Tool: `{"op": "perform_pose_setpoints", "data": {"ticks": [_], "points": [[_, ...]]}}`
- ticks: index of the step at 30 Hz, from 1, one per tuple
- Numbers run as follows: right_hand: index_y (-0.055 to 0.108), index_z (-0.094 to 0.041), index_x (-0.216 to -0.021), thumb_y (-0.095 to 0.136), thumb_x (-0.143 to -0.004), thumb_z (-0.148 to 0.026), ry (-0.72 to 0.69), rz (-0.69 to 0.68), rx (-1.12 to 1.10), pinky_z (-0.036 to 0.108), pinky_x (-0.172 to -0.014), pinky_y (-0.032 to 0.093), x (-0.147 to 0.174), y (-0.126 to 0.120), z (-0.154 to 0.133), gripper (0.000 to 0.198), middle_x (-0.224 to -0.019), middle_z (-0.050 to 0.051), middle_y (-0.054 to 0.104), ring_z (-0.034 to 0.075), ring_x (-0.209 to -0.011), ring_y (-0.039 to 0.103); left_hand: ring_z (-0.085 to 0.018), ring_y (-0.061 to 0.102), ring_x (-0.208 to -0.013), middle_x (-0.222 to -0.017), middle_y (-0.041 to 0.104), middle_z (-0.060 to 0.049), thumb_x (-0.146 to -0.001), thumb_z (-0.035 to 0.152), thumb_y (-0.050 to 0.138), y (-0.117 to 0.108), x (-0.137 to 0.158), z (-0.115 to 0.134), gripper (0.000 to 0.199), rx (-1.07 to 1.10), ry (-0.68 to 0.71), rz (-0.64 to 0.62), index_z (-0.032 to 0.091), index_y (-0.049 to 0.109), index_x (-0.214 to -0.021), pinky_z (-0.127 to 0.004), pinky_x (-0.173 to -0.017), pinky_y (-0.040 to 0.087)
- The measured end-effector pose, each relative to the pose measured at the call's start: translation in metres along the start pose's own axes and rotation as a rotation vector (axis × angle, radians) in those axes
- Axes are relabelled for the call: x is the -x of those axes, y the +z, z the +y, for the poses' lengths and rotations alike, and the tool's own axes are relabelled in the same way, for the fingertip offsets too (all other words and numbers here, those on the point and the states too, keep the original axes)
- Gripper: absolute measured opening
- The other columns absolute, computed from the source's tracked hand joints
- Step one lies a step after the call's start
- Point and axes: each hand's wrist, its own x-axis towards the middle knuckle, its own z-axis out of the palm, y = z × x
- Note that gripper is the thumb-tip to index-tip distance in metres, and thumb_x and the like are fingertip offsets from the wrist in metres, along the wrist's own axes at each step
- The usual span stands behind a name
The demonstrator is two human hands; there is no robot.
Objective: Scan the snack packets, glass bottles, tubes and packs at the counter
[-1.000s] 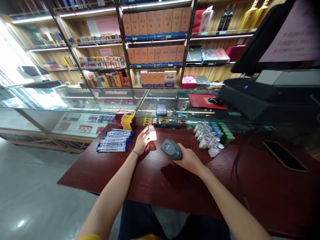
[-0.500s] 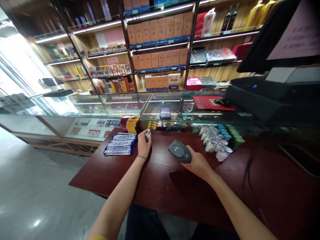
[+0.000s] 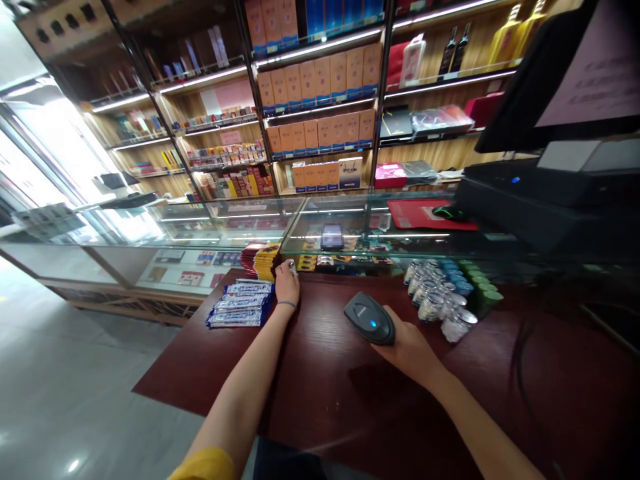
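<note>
My left hand (image 3: pixel 287 283) is closed around a small jar (image 3: pixel 293 267) with a shiny lid, at the far edge of the dark red table. Most of the jar is hidden by the fingers. Close by on the left stand red and yellow packets (image 3: pixel 261 260), and nearer lies a pile of blue-and-white wrapped bars (image 3: pixel 241 303). My right hand (image 3: pixel 407 347) grips a dark grey barcode scanner (image 3: pixel 369 319) above the table; a blue light glows on its top. To its right stand several clear jars (image 3: pixel 435 298) with silver lids, beside blue and green containers (image 3: pixel 483 280).
A glass display counter (image 3: pixel 240 223) borders the far side, with a small device with a lit screen (image 3: pixel 332 237) near its edge. A monitor (image 3: pixel 575 80) and black till unit (image 3: pixel 545 200) stand at right. A cable (image 3: pixel 520 360) and dark phone-like slab (image 3: pixel 613 323) lie right.
The blue light on the scanner has come on. My left hand with the jar sits closer to the upright packets, and the jar shows less. My view has tilted up slightly.
</note>
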Motion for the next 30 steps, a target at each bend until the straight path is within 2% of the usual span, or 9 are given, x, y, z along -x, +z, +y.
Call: {"op": "perform_pose_setpoints", "data": {"ticks": [4,9,17,23,26,30], "points": [[0.047,-0.024,-0.11,0.058,-0.079,-0.035,-0.006,0.01,-0.042,0.029,-0.063,0.049,-0.001,-0.003,-0.002,0.035,-0.084,0.005,0.073,0.026,-0.075,0.073,-0.029,0.055,-0.115,-0.122,0.05,-0.018,-0.082,0.006,0.056,0.01,-0.008,-0.004,0.049,-0.03,-0.022,0.01,0.014,0.048,-0.13,-0.046,-0.101,0.049],[0.047,-0.025,-0.108,0.06,-0.08,-0.036,0.012,0.015,-0.047,0.028,-0.063,0.049,0.0,-0.005,-0.003,0.032,-0.084,0.004,0.073,0.026,-0.076,0.074,-0.03,0.055,-0.117,-0.125,0.048,-0.019,-0.084,0.008,0.056,0.018,-0.013,-0.008,0.051,-0.019,-0.055,0.026,0.014,0.047,-0.134,-0.046,-0.102,0.048],[0.049,-0.024,-0.105,0.06,-0.081,-0.036,0.038,0.001,-0.077,0.028,-0.062,0.049,-0.001,-0.011,-0.012,0.028,-0.079,0.003,0.072,0.024,-0.07,0.072,-0.031,0.055,-0.121,-0.131,0.045,-0.02,-0.082,0.009,0.059,0.018,-0.013,-0.008,0.065,-0.015,-0.073,-0.018,0.016,0.04,-0.143,-0.047,-0.105,0.046],[0.052,-0.022,-0.11,0.061,-0.077,-0.031,0.014,0.07,-0.116,0.028,-0.064,0.05,-0.003,-0.011,-0.007,0.035,-0.082,0.004,0.073,0.023,-0.073,0.072,-0.032,0.046,-0.132,-0.138,0.041,-0.02,-0.079,0.01,0.064,0.011,-0.007,-0.003,0.07,-0.011,0.002,-0.008,0.016,0.039,-0.145,-0.049,-0.112,0.04],[0.054,-0.021,-0.112,0.061,-0.076,-0.029,0.011,0.09,-0.143,0.029,-0.069,0.052,-0.003,-0.015,-0.008,0.037,-0.085,0.005,0.074,0.023,-0.074,0.071,-0.033,0.04,-0.136,-0.14,0.04,-0.019,-0.082,0.016,0.065,0.006,-0.006,0.001,0.065,-0.016,0.06,0.047,0.016,0.042,-0.142,-0.051,-0.115,0.036],[0.057,-0.023,-0.115,0.065,-0.075,-0.027,0.107,0.145,-0.206,0.032,-0.08,0.054,-0.004,-0.024,-0.01,0.041,-0.096,0.006,0.075,0.025,-0.09,0.072,-0.033,0.038,-0.136,-0.137,0.043,-0.019,-0.088,0.029,0.063,0.008,0.0,0.019,0.054,0.032,0.164,0.132,0.017,0.047,-0.139,-0.052,-0.116,0.033]]}}
